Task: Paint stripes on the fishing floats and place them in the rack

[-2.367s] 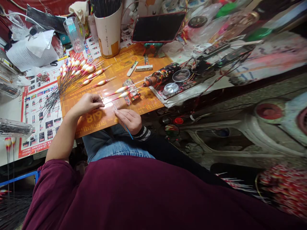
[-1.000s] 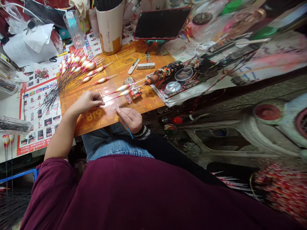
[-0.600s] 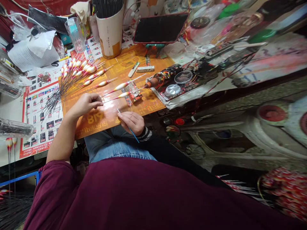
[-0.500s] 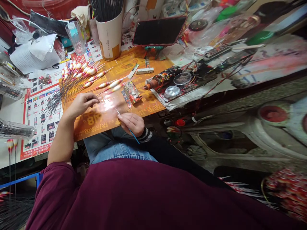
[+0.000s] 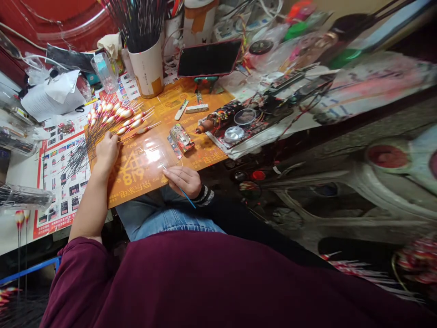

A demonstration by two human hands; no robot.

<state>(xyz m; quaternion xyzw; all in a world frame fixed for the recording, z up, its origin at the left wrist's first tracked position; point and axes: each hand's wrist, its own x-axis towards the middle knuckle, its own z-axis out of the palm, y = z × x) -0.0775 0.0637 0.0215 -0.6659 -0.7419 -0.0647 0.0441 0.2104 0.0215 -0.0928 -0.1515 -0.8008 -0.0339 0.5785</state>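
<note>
Many fishing floats (image 5: 118,111), white and yellow bodies with red bands and long thin dark stems, lie in a fanned pile at the left of the orange board (image 5: 167,111). My left hand (image 5: 108,152) is at the near edge of this pile, fingers closed at a float's stem; its fingertips are partly hidden. My right hand (image 5: 186,181) pinches a thin brush with a blue handle (image 5: 188,198) above the board's front edge, its tip pointing up and left. A paint-spattered small block (image 5: 182,138) sits beyond my right hand.
A white tub (image 5: 147,73) of dark thin rods stands behind the pile, beside a dark phone-like screen (image 5: 209,58) on a stand. To the right are a paint-covered spindle tool (image 5: 218,116) and a small clear dish (image 5: 234,134). A glass mug (image 5: 105,73) stands at back left.
My left hand has moved left to the float pile from the middle of the board, where floats stretched out from it. My right hand keeps the brush, nearly in place. The view has shifted slightly.
</note>
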